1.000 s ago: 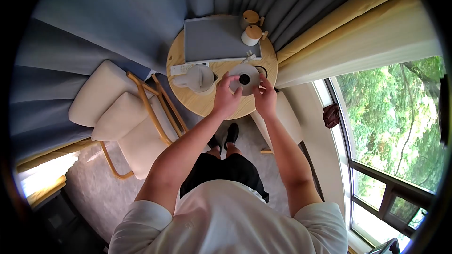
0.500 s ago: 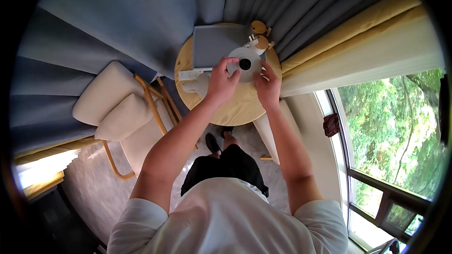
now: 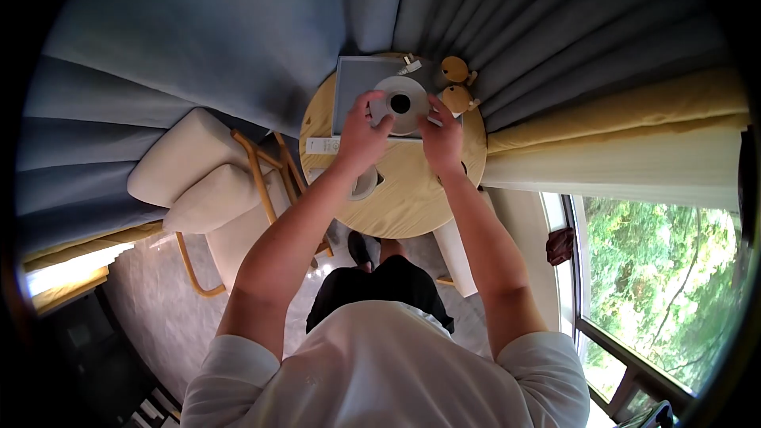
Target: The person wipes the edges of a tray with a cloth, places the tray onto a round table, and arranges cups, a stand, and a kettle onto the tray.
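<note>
A round, pale kettle base (image 3: 407, 124) with a black centre is between my two hands, over the grey tray (image 3: 353, 83). Its left edge is gripped by my left hand (image 3: 365, 136), fingers closed round the rim. On the opposite edge, my right hand (image 3: 442, 139) holds it with bent fingers. Whether the base touches the tray cannot be made out. A white plug (image 3: 410, 64) lies beyond it, at the tray's far side. A pale, round-rimmed vessel, perhaps the kettle (image 3: 365, 185), is partly hidden behind my left forearm.
Two wooden-topped containers (image 3: 455, 70) stand at the right of the round wooden table (image 3: 404, 210). A white label-like strip (image 3: 322, 145) lies at its left edge. A cushioned chair (image 3: 208, 190) is on the left, curtains (image 3: 238, 32) behind, a window (image 3: 650, 269) at right.
Both hands have shifted the kettle base slightly left across the tray. The plug now shows beyond the base, farther left than before. The view has tilted, so the table appears lower.
</note>
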### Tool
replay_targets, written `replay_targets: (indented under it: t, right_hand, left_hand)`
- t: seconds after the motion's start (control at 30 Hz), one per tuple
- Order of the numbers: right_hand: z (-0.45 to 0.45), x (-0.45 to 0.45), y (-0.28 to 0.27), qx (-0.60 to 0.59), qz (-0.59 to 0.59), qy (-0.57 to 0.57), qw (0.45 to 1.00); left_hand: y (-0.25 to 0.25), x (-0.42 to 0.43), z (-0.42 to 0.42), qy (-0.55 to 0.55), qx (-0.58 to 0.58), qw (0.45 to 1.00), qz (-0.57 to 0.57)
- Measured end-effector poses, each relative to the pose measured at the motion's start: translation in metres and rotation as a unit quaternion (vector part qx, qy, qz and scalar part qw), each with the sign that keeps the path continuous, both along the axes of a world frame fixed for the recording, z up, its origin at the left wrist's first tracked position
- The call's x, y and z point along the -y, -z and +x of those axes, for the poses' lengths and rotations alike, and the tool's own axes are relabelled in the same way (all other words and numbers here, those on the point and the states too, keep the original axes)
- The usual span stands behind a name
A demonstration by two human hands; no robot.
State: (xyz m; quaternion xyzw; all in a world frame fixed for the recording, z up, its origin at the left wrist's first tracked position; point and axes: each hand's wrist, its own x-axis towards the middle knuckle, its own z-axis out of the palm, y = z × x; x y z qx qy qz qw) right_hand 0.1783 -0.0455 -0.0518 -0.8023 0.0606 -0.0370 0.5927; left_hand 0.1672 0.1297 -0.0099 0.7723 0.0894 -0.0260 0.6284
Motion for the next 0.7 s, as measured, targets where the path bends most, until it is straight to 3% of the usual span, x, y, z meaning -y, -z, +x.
replay_targets:
  t: [0.13,0.37,0.53,0.7]
  right_hand:
    - [0.031,-0.003,0.019,0.045,0.018,-0.014,0.999]
    - [0.068,-0.013,0.043,-0.026,-0.051,-0.037,0.998]
    - [0.087,-0.027,0.074,-0.024,0.001,-0.045,0.999]
    - [0.110,-0.043,0.124,-0.054,-0.048,-0.047,0.996]
  left_hand:
    - [0.033,-0.018,0.032,0.004,0.022,0.998,-0.060]
    - [0.075,-0.041,0.068,0.008,0.020,0.997,-0.075]
    - [0.097,-0.055,0.082,0.025,0.008,1.000,-0.003]
    - [0.138,-0.067,0.110,0.056,0.014,0.998,0.031]
